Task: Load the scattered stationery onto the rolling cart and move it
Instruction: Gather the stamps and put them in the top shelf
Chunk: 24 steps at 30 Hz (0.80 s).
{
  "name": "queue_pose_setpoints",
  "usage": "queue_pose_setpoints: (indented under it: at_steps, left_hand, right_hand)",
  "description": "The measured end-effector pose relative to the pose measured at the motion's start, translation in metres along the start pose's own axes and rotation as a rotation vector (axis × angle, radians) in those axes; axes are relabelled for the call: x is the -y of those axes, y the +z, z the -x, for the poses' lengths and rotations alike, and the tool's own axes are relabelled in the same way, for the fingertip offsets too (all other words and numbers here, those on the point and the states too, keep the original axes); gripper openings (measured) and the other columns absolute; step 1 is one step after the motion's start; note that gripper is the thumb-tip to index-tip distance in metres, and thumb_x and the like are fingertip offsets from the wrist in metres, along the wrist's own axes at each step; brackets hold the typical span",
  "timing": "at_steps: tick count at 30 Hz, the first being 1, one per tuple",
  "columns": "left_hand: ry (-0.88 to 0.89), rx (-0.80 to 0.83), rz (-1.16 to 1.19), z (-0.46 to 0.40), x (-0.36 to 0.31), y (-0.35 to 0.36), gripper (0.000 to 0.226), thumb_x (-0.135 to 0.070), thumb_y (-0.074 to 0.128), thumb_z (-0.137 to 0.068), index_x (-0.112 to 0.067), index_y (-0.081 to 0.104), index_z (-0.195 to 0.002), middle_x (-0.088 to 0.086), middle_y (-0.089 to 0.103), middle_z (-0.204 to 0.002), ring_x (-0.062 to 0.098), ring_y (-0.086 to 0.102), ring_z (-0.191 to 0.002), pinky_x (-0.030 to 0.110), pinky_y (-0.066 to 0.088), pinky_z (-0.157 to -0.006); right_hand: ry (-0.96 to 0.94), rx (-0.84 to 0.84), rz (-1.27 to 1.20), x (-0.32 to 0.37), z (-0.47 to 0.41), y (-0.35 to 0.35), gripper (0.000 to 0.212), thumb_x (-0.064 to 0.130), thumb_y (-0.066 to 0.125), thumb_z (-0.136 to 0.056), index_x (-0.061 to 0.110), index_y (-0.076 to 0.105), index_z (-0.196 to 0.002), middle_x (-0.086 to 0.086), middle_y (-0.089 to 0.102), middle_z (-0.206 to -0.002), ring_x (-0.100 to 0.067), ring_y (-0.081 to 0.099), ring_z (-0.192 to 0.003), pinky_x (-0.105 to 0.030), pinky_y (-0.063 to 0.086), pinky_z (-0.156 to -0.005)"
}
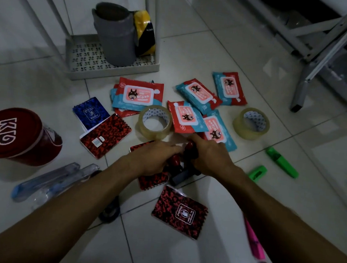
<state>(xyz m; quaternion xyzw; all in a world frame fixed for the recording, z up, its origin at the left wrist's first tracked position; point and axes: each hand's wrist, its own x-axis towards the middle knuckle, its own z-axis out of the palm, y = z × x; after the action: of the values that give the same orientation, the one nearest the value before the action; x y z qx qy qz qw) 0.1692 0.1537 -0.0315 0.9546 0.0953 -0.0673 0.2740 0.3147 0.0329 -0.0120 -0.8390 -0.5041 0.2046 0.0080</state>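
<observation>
Stationery lies scattered on the tiled floor. My right hand (209,156) grips a red-handled stamp (189,149) whose black base (183,175) rests low between my hands. My left hand (157,156) holds a second red-handled stamp (175,160) beside it, above a red notebook (152,180). Around them lie several wipes packs (139,94), two clear tape rolls (155,121) (251,124), a blue notebook (90,112) and other red notebooks (105,136) (180,212). The white cart's bottom shelf (87,65) carries a grey bin (115,34) and a yellow-black tape roll (144,34).
A red tub (16,136) stands at the left, with clear pen cases (49,181) near it. Green highlighters (281,162) (257,173) and a pink one (254,241) lie to the right. Black tape (111,210) sits under my left forearm. Metal ladder legs (306,78) stand at the right.
</observation>
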Motion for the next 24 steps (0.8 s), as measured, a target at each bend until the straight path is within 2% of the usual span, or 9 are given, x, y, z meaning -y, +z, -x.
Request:
queue_pose_setpoints:
  at_steps: [3, 6, 11, 14, 17, 19, 21, 24]
  left_hand:
    - [0.011, -0.011, -0.072, -0.004, -0.001, 0.0, 0.047, 0.0, 0.061, -0.082, -0.018, 0.055, -0.125, 0.006, 0.062, -0.119, 0.022, 0.061, -0.103, 0.033, 0.053, -0.081]
    - [0.012, -0.001, -0.089, -0.006, -0.002, 0.0, 0.044, 0.0, 0.065, -0.08, -0.015, 0.057, -0.121, 0.007, 0.061, -0.118, 0.02, 0.061, -0.101, 0.026, 0.051, -0.079]
    - [-0.025, 0.061, -0.047, 0.001, 0.001, -0.011, 0.031, -0.008, 0.065, -0.079, -0.015, 0.056, -0.108, 0.002, 0.053, -0.108, 0.019, 0.055, -0.094, 0.035, 0.053, -0.076]
    - [-0.038, 0.087, -0.007, 0.011, 0.001, -0.02, 0.03, -0.016, 0.066, -0.079, -0.02, 0.054, -0.106, -0.002, 0.045, -0.099, 0.015, 0.05, -0.091, 0.03, 0.046, -0.069]
    - [-0.051, 0.086, 0.011, 0.021, -0.006, -0.026, 0.027, -0.023, 0.064, -0.079, -0.029, 0.049, -0.101, -0.002, 0.043, -0.094, 0.015, 0.047, -0.087, 0.03, 0.043, -0.069]
    - [-0.076, 0.078, -0.024, 0.025, -0.014, -0.025, 0.028, -0.023, 0.062, -0.077, -0.036, 0.04, -0.089, -0.002, 0.04, -0.089, 0.016, 0.046, -0.082, 0.03, 0.041, -0.065]
    - [-0.1, 0.045, -0.066, 0.026, -0.025, -0.018, 0.032, -0.023, 0.059, -0.074, -0.038, 0.034, -0.086, -0.001, 0.036, -0.086, 0.02, 0.047, -0.077, 0.029, 0.035, -0.059]
    - [-0.105, -0.073, -0.119, 0.027, -0.035, -0.008, 0.026, -0.023, 0.057, -0.072, -0.027, 0.048, -0.096, 0.0, 0.03, -0.088, 0.024, 0.047, -0.07, 0.03, 0.033, -0.055]
  right_hand:
    - [0.018, -0.076, -0.057, 0.002, -0.003, 0.009, 0.057, 0.023, 0.072, -0.085, 0.023, 0.045, -0.136, -0.007, 0.059, -0.125, -0.026, 0.059, -0.109, -0.035, 0.051, -0.085]
    - [0.024, -0.111, -0.119, 0.004, -0.006, 0.01, 0.039, 0.022, 0.071, -0.086, 0.019, 0.055, -0.122, -0.003, 0.064, -0.113, -0.019, 0.062, -0.099, -0.025, 0.046, -0.073]
    - [0.022, -0.042, -0.165, 0.0, -0.003, 0.008, 0.056, 0.023, 0.073, -0.085, 0.021, 0.046, -0.135, -0.006, 0.055, -0.131, -0.024, 0.055, -0.117, -0.035, 0.05, -0.091]
    - [0.042, -0.056, -0.313, -0.005, 0.001, 0.001, 0.056, 0.021, 0.075, -0.083, 0.024, 0.049, -0.132, -0.002, 0.052, -0.136, -0.023, 0.049, -0.125, -0.035, 0.046, -0.097]
    - [0.054, -0.09, -0.485, -0.011, 0.008, 0.0, 0.054, 0.016, 0.078, -0.079, 0.031, 0.055, -0.125, 0.003, 0.055, -0.133, -0.017, 0.047, -0.126, -0.035, 0.045, -0.102]
    - [0.018, -0.133, -0.534, -0.011, 0.015, 0.003, 0.053, 0.013, 0.078, -0.077, 0.032, 0.058, -0.122, 0.005, 0.058, -0.128, -0.013, 0.05, -0.12, -0.036, 0.046, -0.101]
    - [-0.043, -0.175, -0.544, -0.009, 0.023, 0.012, 0.049, 0.013, 0.076, -0.078, 0.03, 0.058, -0.121, 0.003, 0.059, -0.124, -0.011, 0.053, -0.113, -0.035, 0.048, -0.097]
    - [-0.101, -0.212, -0.54, -0.009, 0.033, 0.024, 0.05, 0.013, 0.075, -0.08, 0.031, 0.057, -0.124, 0.001, 0.057, -0.125, -0.011, 0.053, -0.111, -0.022, 0.044, -0.091]
